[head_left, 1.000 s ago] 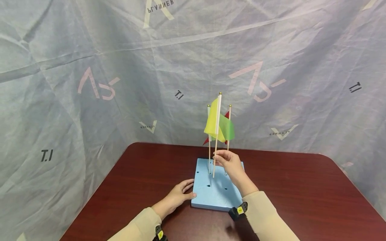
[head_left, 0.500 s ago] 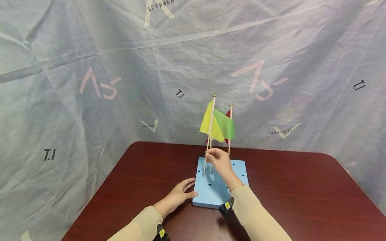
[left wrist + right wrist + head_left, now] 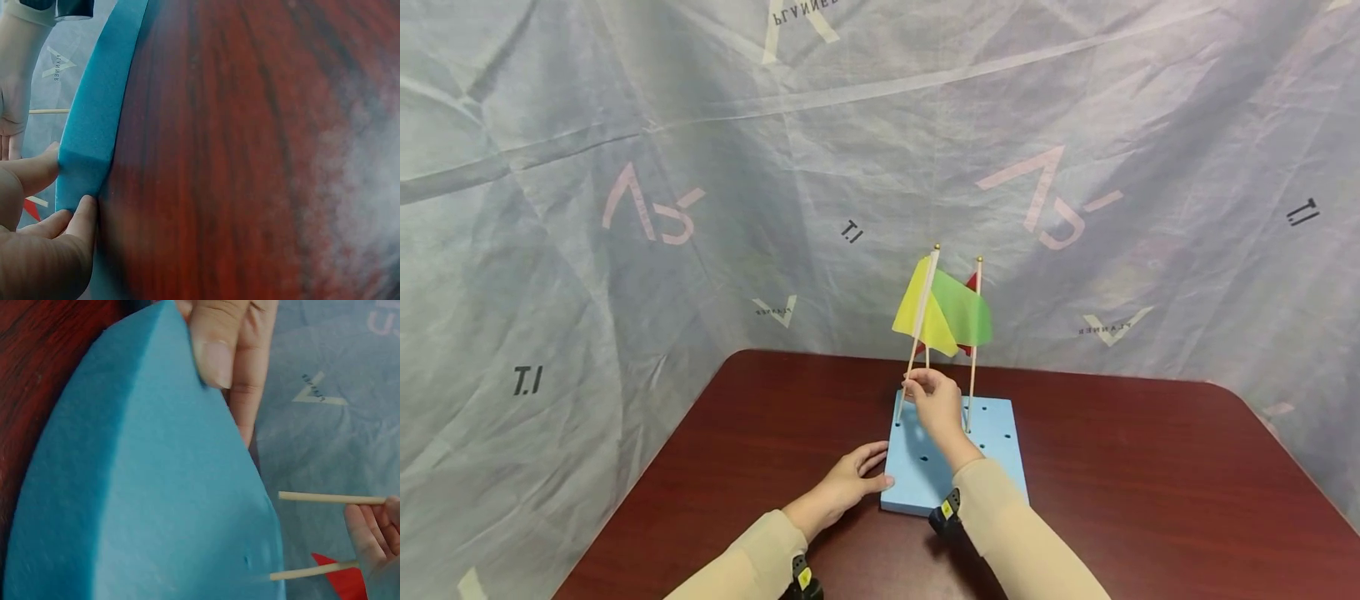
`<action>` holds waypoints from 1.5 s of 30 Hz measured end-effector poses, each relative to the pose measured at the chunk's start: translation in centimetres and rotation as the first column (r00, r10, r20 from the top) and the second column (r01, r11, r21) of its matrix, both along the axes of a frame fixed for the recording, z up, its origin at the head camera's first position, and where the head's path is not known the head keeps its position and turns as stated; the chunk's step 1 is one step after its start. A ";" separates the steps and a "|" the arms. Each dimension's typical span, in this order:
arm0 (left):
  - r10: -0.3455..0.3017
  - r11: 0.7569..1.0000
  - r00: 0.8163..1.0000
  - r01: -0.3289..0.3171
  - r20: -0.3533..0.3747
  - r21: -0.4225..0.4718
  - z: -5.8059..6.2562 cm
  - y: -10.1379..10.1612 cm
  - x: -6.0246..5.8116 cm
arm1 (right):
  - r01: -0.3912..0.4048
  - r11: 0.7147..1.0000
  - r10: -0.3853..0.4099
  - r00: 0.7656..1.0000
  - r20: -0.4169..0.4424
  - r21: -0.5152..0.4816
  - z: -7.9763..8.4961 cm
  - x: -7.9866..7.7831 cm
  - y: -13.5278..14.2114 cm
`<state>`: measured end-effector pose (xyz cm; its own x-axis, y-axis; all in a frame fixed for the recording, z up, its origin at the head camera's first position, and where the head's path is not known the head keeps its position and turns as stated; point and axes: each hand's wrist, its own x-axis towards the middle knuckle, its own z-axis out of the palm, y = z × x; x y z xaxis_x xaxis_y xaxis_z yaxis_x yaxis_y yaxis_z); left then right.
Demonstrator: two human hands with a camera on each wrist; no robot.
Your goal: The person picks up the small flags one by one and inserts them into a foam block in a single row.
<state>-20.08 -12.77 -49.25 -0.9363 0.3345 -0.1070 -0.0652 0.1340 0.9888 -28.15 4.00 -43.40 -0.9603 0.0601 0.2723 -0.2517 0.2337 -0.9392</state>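
Observation:
My left hand [image 3: 844,485] holds the near left corner of a light blue board [image 3: 913,490], thumb on its top face and fingers along its side. My right hand [image 3: 937,410] pinches the thin wooden stick of a yellow flag [image 3: 916,310]. That stick leans slightly, its lower end over a hole near the board's left edge. In the right wrist view the end [image 3: 284,496] shows close to the board, apparently outside it. A green flag [image 3: 964,310] and a partly hidden red flag [image 3: 972,282] stand on sticks in the board, behind the yellow one.
Several small dark holes dot the board's top. It lies on a dark red wooden table [image 3: 1120,483]. Behind the table hangs a grey printed cloth [image 3: 760,208]. Each wrist wears a black camera on a strap.
My right hand has moved left with the yellow flag, whose stick now leans and has its lower end by the left edge hole. My left hand has stayed on the board.

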 end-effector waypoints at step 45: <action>0.000 1.000 1.000 0.000 -0.020 -0.011 -0.1 0.0 -0.1 | 0.079 0.954 -0.091 0.995 0.028 0.288 -0.5 -0.1 -2.0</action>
<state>-20.13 -12.77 -49.32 -0.9384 0.3331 -0.0916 -0.0452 0.1445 0.9885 -28.23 2.04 -43.94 -0.9656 0.0669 0.2511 -0.1825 0.5133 -0.8386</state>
